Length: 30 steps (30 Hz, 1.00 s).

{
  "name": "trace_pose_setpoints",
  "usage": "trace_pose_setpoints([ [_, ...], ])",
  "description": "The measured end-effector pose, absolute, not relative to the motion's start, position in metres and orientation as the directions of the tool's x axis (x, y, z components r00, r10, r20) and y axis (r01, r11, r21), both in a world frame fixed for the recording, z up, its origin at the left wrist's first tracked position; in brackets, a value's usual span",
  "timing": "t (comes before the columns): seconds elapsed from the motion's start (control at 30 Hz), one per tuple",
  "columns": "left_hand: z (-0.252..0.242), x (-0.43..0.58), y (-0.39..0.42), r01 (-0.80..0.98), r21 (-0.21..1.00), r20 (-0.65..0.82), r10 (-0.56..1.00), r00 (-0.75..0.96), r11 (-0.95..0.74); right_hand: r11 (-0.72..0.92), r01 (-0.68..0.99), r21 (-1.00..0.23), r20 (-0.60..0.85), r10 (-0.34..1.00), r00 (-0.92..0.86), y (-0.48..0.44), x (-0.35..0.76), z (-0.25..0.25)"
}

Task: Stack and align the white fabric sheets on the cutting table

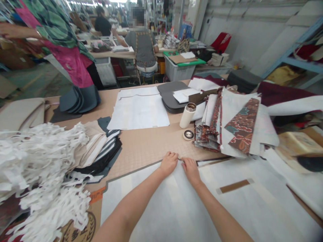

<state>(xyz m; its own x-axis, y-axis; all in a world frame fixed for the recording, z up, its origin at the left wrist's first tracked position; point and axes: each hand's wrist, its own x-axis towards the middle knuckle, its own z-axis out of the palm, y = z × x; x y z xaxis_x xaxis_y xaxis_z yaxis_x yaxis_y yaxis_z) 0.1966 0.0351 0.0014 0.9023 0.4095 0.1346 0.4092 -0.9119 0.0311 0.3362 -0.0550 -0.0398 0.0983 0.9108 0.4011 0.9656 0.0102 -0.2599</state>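
A large white-backed fabric panel (151,208) with a narrow grey border lies flat on the table in front of me. My left hand (169,164) is at its far edge, fingers curled and closed on the border. Close by on the right, my right hand (190,169) pinches the same edge, its fingertips only a small gap from the left ones. A short dark bit of the edge shows between the hands. Right of my forearms lies another white panel (259,191) with a brown slot in it. The undersides of my fingers are hidden.
A cream bottle (186,116) stands uncapped beyond my hands, its lid (188,135) beside it. Patterned fabric pieces (242,127) are stacked at right. White fabric strips (45,158) heap up at left. Across the table stands a person in a pink apron (68,60).
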Motion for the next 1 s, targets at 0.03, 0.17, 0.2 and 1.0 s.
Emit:
trace_pose_setpoints([
  [0.03, 0.002, 0.195, 0.036, 0.399, 0.047, 0.131, 0.401, 0.907, -0.916, 0.028, 0.961, -0.275, 0.413, 0.906, 0.092, -0.058, 0.339, -0.041],
  [0.17, 0.002, 0.191, 0.039, 0.408, 0.108, 0.12, 0.42, 0.9, -0.906, 0.06, 0.97, -0.235, 0.407, 0.912, 0.042, -0.066, 0.34, -0.043],
  [0.2, 0.002, 0.191, 0.04, 0.41, 0.117, 0.121, 0.423, 0.898, -0.904, 0.062, 0.973, -0.223, 0.401, 0.916, 0.034, -0.067, 0.338, -0.042],
  [1.0, 0.007, 0.178, 0.031, 0.754, 0.266, 0.079, 0.793, 0.604, -0.601, 0.12, 0.993, 0.001, 0.116, 0.986, -0.119, -0.046, 0.334, -0.003],
])
